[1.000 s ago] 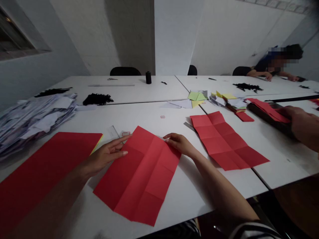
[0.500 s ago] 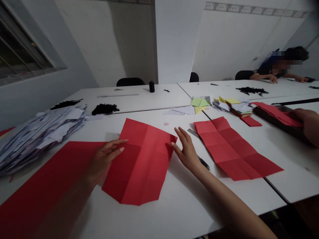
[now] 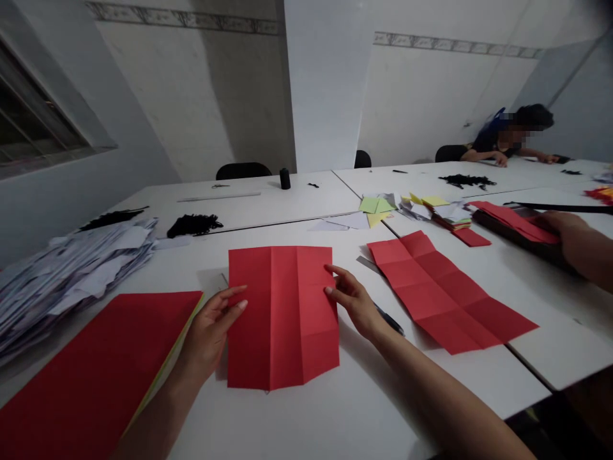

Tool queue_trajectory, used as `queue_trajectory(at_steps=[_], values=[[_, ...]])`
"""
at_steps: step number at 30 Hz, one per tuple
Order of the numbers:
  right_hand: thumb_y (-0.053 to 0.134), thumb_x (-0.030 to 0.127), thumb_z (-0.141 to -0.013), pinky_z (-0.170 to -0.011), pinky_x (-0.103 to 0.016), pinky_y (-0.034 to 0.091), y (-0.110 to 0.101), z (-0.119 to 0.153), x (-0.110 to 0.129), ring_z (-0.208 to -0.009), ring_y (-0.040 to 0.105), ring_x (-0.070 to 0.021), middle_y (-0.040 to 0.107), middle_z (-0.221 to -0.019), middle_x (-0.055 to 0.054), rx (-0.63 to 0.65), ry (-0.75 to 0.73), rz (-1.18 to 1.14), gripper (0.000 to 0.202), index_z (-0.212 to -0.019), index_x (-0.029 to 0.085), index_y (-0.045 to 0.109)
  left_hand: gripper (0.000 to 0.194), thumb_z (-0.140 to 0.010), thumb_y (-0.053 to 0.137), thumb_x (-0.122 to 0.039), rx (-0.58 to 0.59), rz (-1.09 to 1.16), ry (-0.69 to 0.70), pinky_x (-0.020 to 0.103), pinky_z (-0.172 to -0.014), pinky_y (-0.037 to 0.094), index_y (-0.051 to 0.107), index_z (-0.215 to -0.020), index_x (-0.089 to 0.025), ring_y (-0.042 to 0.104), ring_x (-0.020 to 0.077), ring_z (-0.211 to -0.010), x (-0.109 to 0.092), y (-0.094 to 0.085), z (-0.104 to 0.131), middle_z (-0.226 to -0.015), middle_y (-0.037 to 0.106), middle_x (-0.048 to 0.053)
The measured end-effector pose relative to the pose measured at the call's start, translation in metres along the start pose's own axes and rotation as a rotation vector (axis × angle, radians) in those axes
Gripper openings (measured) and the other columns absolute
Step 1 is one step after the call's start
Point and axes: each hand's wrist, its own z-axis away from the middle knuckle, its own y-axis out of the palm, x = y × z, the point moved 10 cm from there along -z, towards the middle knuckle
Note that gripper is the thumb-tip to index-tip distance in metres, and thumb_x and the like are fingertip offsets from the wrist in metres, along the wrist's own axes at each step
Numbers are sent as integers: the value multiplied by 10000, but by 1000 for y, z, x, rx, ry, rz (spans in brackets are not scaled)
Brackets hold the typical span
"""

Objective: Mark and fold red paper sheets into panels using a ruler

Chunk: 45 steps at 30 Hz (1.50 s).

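Several white tables stand pushed together, smooth and flat, with thin dark gaps between them. On the left is a big pile of loose papers, thin, crumpled and greyish white. Nearer the person lies a red paper stack with straight sides; yellow paper peeks out along its right edge. A creased red sheet is spread out on the right, and its folds make a bumpy grid of boxes.

The folded red sheet is right in front of the person, between the two hands. Its long way seems to run straight out from the person, just like its two strong folds. It looks like stiff, dull paper, and its near edge bends where the folds are. The left hand is at its left side and the right hand at its right, both about as near. Each is loosely curled, with a thumb and fingertip on the paper; I cannot tell if they pinch it.

A flat grey ruler pokes out at the creased red sheet's left side. Far back stands a small black spool, round like a can.
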Motion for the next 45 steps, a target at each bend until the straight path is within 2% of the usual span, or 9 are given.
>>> queue_trajectory(at_steps=[7, 13, 19, 24, 27, 32, 37, 41, 45], values=[[755, 413, -753, -814, -334, 470, -9, -1, 4, -851, 580, -177, 648, -867, -1, -46, -2, 86, 363, -1087, 278, 706, 469, -662, 804, -448, 9, -14, 10, 233, -712, 529, 688, -1067, -243, 618, 177, -882, 7, -4, 2, -911, 648, 33], [771, 375, -744, -859, -350, 477, -6, 1, 11, -953, 599, -198, 687, -970, -3, 7, -13, 11, 276, -1005, 299, 721, 490, -688, 798, -429, 57, 34, 22, 258, -781, 556, 656, -1132, -278, 652, 200, -972, -3, -4, 8, -1024, 694, 31], [656, 374, -854, -776, -351, 478, -4, 7, 42, -871, 583, -197, 638, -905, -32, -26, -274, 434, 215, -1046, 298, 715, 462, -718, 755, -494, -28, -195, 99, 266, -774, 541, 668, -1125, -292, 652, 203, -953, -17, -15, 14, -1021, 702, 28], [608, 349, -884, -711, -361, 497, -6, 17, 70, -821, 570, -202, 563, -850, -42, -93, -504, 685, 159, -970, 287, 728, 296, -782, 684, -515, -112, -417, 328, 276, -747, 496, 715, -994, -311, 609, 178, -872, -49, -16, 21, -992, 662, 15], [604, 317, -888, -803, -391, 502, 1, 21, 89, -980, 577, -229, 568, -1025, -80, -100, -585, 779, 156, -979, 273, 723, 218, -816, 665, -472, -120, -453, 484, 251, -692, 473, 715, -966, -323, 587, 168, -873, -74, -9, 29, -932, 622, 4], [618, 311, -894, -964, -463, 413, 56, 27, 121, -1179, 534, -264, 645, -1190, -69, 28, -762, 988, 173, -1041, 287, 704, 184, -847, 642, -429, -91, -486, 638, 232, -563, 417, 701, -992, -332, 581, 148, -785, -110, 9, 38, -886, 604, -8], [651, 318, -881, -959, -448, 375, 93, 16, 129, -1135, 592, -245, 732, -1078, -11, 65, -775, 1048, 158, -1027, 302, 706, 172, -854, 629, -429, -144, -559, 754, 292, -706, 443, 703, -986, -348, 598, 170, -827, -139, 20, 47, -883, 631, -14], [636, 272, -888, -928, -420, 375, 90, 11, 129, -1031, 648, -225, 754, -967, -18, 40, -775, 1024, 92, -925, 276, 721, 206, -869, 597, -463, -132, -627, 753, 304, -698, 424, 695, -1023, -368, 573, 189, -820, -147, 26, 43, -883, 611, -1], [639, 247, -887, -918, -403, 358, 88, 8, 124, -940, 666, -197, 751, -896, -7, 85, -751, 1022, 84, -859, 258, 717, 269, -856, 598, -482, -224, -783, 860, 380, -819, 389, 701, -1078, -371, 524, 237, -855, -163, 30, 49, -919, 579, 40]])
